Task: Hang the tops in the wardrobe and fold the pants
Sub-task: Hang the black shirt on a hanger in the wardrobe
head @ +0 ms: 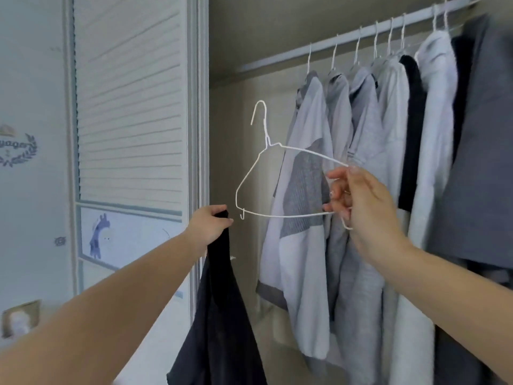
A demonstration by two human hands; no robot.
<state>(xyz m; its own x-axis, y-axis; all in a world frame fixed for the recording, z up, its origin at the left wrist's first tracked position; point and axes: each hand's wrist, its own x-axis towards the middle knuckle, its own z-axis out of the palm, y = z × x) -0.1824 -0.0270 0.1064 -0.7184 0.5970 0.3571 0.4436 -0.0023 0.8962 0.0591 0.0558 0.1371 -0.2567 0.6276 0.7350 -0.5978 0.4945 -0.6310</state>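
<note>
— Along the wardrobe rail (347, 41), toward its right end, how much is hung?

— A row of grey, white and black tops (369, 162) on thin hangers; its left end is free. No pants are in view, so folding looks undone.

— And the next one?

— A soft black top (219, 315) hangs limp from the left hand (211, 225), gripped at its upper edge. The right hand (358, 198) pinches a bare white wire hanger (280, 184) by its right corner.

- On your left, a pale wall (30, 190) carries a laurel-wreath emblem (17, 151).
- Beside it you see a white louvred door (129, 107) with a blue animal picture (98, 236) below the slats.
- Ahead, your view meets the beige wardrobe interior (249, 31), softly and evenly lit.
</note>
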